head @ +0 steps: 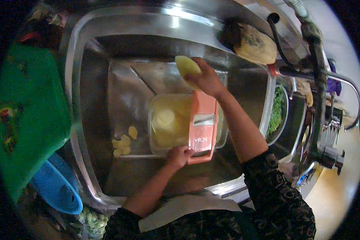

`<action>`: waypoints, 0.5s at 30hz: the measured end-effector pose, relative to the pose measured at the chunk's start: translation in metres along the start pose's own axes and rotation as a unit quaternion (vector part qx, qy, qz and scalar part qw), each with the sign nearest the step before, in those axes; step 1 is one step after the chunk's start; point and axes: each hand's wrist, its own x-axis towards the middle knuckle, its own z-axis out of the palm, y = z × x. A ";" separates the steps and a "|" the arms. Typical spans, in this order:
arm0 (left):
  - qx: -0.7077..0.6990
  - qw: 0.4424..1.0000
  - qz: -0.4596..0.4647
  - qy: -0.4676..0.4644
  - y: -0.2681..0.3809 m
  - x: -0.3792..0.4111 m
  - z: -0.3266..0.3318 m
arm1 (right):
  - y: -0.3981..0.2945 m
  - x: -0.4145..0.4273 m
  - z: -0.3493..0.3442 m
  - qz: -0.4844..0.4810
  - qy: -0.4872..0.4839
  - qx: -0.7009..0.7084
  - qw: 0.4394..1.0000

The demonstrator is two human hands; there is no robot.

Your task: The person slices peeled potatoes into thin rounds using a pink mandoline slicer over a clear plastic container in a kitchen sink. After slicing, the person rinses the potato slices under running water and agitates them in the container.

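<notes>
In my right hand [205,76] is a pale yellow-green peeled vegetable [184,66], perhaps a potato, raised at the far end of an orange mandoline slicer [201,132]. My left hand [179,156] grips the slicer's near end at its left edge. The slicer lies across a clear rectangular container [151,132], its metal blade [204,119] facing up. Thin pale slices [163,117] sit in cloudy yellowish liquid inside that container. Several loose slices [123,144] lie to its left on the sink floor.
The steel sink [75,99] surrounds the work. A green cutting board [36,99] and a blue plastic basket [60,192] are at left. At right are a bowl of chopped greens [276,111] and a faucet [342,79]. A brownish lump [255,43] rests on the far rim.
</notes>
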 end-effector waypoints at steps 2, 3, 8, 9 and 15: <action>0.005 1.000 0.001 -0.005 0.021 -0.004 -0.009 | 0.001 -0.047 -0.016 0.034 0.024 0.028 0.999; 0.007 1.000 0.004 -0.006 0.030 -0.007 -0.013 | 0.015 -0.069 -0.018 0.031 0.045 0.007 0.998; 0.081 0.997 0.013 0.010 0.029 -0.003 -0.012 | 0.038 -0.170 0.000 0.081 0.089 -0.187 0.975; 0.066 0.998 0.016 0.015 0.032 -0.005 -0.017 | 0.038 -0.185 0.008 0.085 0.093 -0.231 0.965; 0.022 0.999 0.028 -0.013 0.027 -0.005 -0.018 | 0.044 -0.231 0.054 0.008 0.119 -0.260 0.958</action>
